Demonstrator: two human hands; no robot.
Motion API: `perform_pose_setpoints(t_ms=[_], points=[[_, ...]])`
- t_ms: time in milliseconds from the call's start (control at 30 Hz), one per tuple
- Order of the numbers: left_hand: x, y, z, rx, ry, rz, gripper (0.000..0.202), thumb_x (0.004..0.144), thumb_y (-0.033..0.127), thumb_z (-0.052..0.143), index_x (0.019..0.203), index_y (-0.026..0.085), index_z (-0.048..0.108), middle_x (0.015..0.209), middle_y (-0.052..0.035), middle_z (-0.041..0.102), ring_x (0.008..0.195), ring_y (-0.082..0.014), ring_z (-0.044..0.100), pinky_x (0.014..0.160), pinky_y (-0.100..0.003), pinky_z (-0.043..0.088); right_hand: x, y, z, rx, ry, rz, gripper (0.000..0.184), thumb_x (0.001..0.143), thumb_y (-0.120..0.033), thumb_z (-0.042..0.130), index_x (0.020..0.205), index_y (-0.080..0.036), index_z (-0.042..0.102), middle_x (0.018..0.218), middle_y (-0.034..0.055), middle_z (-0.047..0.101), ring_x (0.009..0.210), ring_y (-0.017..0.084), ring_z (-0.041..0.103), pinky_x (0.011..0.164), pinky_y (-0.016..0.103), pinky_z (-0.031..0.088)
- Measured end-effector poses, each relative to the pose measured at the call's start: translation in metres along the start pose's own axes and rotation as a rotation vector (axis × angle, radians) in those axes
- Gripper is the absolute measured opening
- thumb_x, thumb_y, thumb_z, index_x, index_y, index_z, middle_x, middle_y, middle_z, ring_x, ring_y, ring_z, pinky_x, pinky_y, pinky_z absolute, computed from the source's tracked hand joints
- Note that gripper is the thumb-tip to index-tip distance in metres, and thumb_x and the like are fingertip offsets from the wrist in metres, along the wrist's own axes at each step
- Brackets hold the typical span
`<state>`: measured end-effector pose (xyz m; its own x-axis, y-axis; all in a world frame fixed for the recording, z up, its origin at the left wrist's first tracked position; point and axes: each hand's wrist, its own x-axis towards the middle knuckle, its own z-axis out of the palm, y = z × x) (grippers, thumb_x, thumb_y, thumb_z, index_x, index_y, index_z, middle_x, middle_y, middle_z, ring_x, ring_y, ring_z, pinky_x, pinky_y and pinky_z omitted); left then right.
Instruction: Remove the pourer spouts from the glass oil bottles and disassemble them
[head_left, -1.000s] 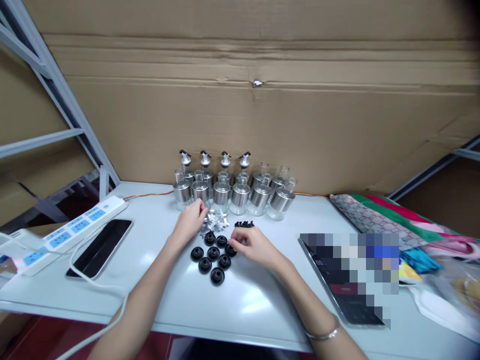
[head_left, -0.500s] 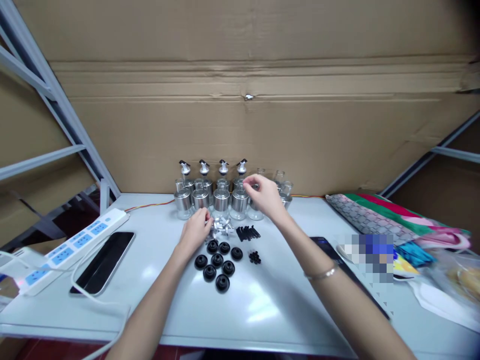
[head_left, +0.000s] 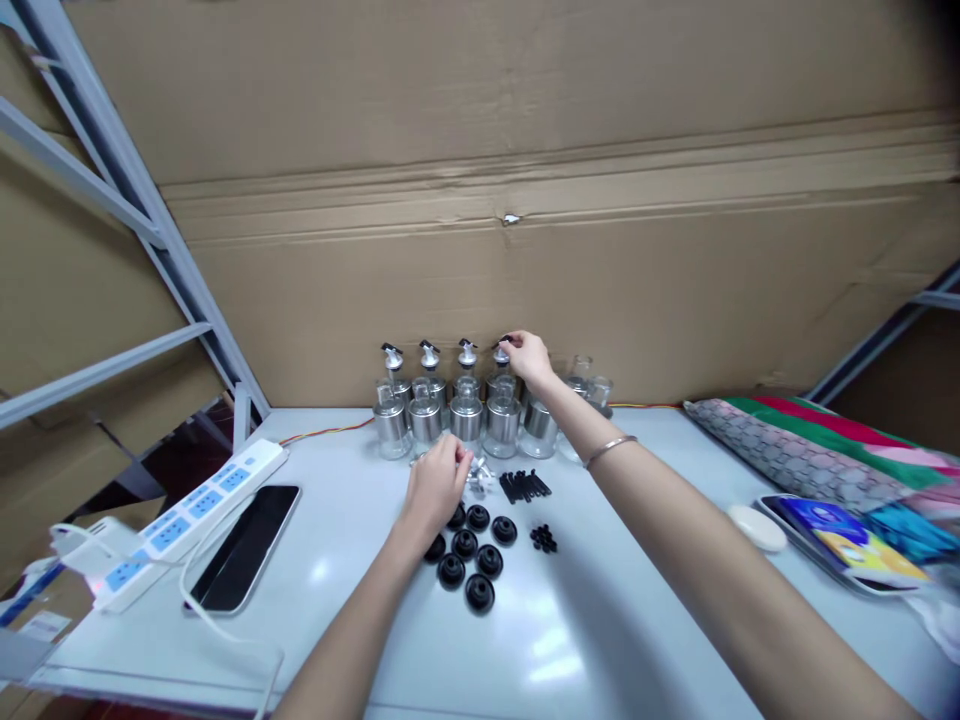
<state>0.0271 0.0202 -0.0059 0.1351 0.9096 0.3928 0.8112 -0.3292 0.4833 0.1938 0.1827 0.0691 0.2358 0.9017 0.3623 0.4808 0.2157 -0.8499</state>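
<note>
Already four black-levered silver pourers [head_left: 467, 354] crown steel-banded glass bottles [head_left: 404, 388]; our front bottles [head_left: 466, 414] stand open; our right hand [head_left: 529, 357] pinches one pourer; our left hand [head_left: 439, 480] curls, contents unclear.

The left hand [head_left: 436, 482] partly hides small silver pieces [head_left: 481, 474], seemingly metal.

Cardboard [head_left: 480, 275]: spans the far side of my view, creased, with one small hole.
Metal frame [head_left: 189, 285]: grey, far left.
Power strip [head_left: 187, 520]: white, on my left.
Phone [head_left: 244, 550]: dark screen up, just right of the strip.
Fabric [head_left: 814, 445]: green, red and patterned, far right.
Packet [head_left: 851, 540]: blue and yellow, near the fabric.
</note>
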Motion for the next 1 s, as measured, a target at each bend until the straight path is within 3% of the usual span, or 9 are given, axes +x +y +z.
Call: perform_pose_setpoints(t_ms=[267,433,500,567,633,700,767,833,1000], points=[[-0.001,0.003,-0.004,-0.057,0.083,0.050,0.014,0.094,0.024,0.040,0.082,0.019,0.046,0.076,0.0009,0.057,0.067,-0.0147,0.055,0.065,-0.026,0.039,-0.002,-0.007,-0.013,0.245,0.138,-0.138,0.011,0.087,-0.024,0.058,0.085,-0.014,0.060,0.081,0.0016,0.064,0.074,0.012,0.060,0.073,0.029,0.049],[-0.006,0.015,-0.004,-0.029,0.170,0.192,0.020,0.093,0.024,0.042,0.074,0.019,0.043,0.068,0.0010,0.053,0.064,-0.0154,0.053,0.063,-0.028,0.039,-0.002,-0.060,-0.044,0.420,0.274,-0.357,0.011,0.087,-0.028,0.049,0.088,-0.018,0.054,0.085,0.0033,0.064,0.078,0.012,0.060,0.073,0.026,0.047],[-0.010,0.020,-0.003,-0.030,0.239,0.288,0.021,0.093,0.024,0.042,0.073,0.019,0.042,0.070,-0.0002,0.054,0.066,-0.0160,0.053,0.063,-0.028,0.041,-0.013,-0.085,-0.059,0.586,0.287,-0.589,0.013,0.087,-0.032,0.051,0.089,-0.019,0.053,0.084,0.0030,0.063,0.076,0.013,0.061,0.070,0.027,0.047],[-0.014,0.024,-0.001,-0.084,0.331,0.370,0.015,0.093,0.024,0.044,0.079,0.018,0.045,0.081,-0.0041,0.058,0.077,-0.0181,0.056,0.070,-0.031,0.044,-0.032,-0.105,-0.072,0.721,0.274,-0.683,0.012,0.088,-0.034,0.050,0.088,-0.022,0.051,0.084,0.0011,0.062,0.077,0.013,0.062,0.069,0.027,0.048],[-0.019,0.029,0.002,-0.192,0.408,0.418,0.013,0.090,0.028,0.051,0.097,0.017,0.047,0.104,-0.0107,0.059,0.098,-0.0224,0.057,0.083,-0.037,0.046,-0.059,-0.118,-0.080,0.836,0.234,-0.656,0.012,0.089,-0.035,0.050,0.086,-0.024,0.049,0.081,-0.0009,0.058,0.076,0.013,0.062,0.068,0.028,0.050],[-0.024,0.034,0.004,-0.356,0.407,0.380,0.045,0.084,0.035,0.061,0.120,0.017,0.041,0.126,-0.0161,0.051,0.117,-0.0272,0.049,0.096,-0.043,0.042,-0.089,-0.121,-0.084,0.919,0.108,-0.566,0.012,0.088,-0.035,0.053,0.084,-0.024,0.051,0.078,-0.0016,0.056,0.072,0.012,0.061,0.063,0.025,0.050],[-0.027,0.040,0.004,-0.609,0.299,0.223,0.067,0.077,0.041,0.067,0.131,0.018,0.034,0.133,-0.0165,0.047,0.122,-0.0287,0.047,0.099,-0.043,0.040,-0.115,-0.116,-0.083,0.995,-0.107,-0.429,0.014,0.085,-0.035,0.057,0.081,-0.023,0.054,0.073,-0.0017,0.054,0.064,0.011,0.057,0.055,0.023,0.047],[-0.028,0.044,0.001,-0.929,0.101,0.029,0.068,0.075,0.043,0.068,0.129,0.017,0.038,0.123,-0.0137,0.055,0.110,-0.0263,0.056,0.093,-0.038,0.045,-0.132,-0.107,-0.080,1.092,-0.266,-0.297,0.015,0.082,-0.035,0.061,0.079,-0.021,0.056,0.071,-0.0015,0.054,0.061,0.010,0.055,0.053,0.022,0.047],[-0.024,0.049,-0.009,-1.236,-0.449,-0.071,0.052,0.051,0.039,0.082,0.089,0.011,0.061,0.082,-0.0075,0.066,0.074,-0.0185,0.059,0.070,-0.028,0.047,-0.135,-0.080,-0.064,1.233,-0.586,0.018,0.017,0.072,-0.031,0.071,0.076,-0.018,0.060,0.066,-0.0022,0.055,0.058,0.009,0.054,0.050,0.020,0.046]])
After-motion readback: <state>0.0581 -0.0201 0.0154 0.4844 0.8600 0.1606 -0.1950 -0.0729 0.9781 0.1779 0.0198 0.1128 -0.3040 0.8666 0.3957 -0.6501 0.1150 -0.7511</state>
